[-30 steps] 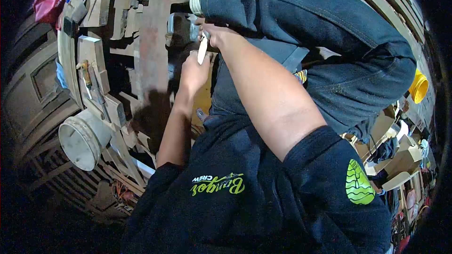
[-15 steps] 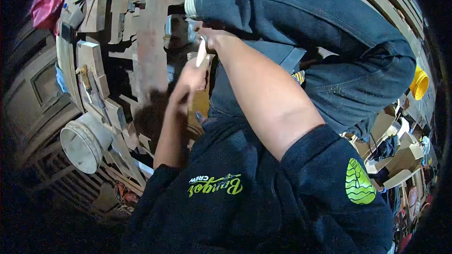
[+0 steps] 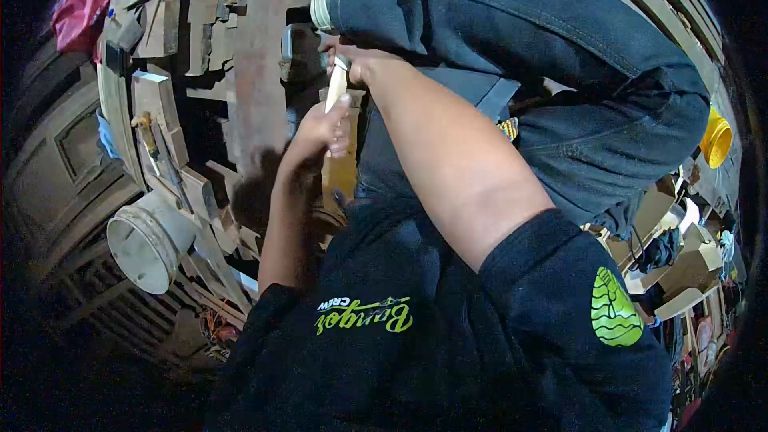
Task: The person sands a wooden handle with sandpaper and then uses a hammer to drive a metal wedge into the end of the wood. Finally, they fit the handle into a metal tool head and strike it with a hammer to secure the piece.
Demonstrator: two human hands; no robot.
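Observation:
Near the upper centre, my left hand is closed around the lower end of a small pale, pointed piece of wood. My right hand is closed just above it, at the wood's upper end, by my trouser leg. A small shiny metal blade shows at my right fingers, against the wood; its handle is hidden in the hand. Below my left hand lies a yellowish wooden block.
Wooden boards and offcuts line the left, with a yellow-handled tool on them. A whitish bucket lies tilted lower left. Red cloth is at the upper left. A yellow container and cardboard pieces are at the right.
My left hand has turned and shifted slightly, and its fingers show more clearly. The pale wood and my right fingers have moved a little to the left.

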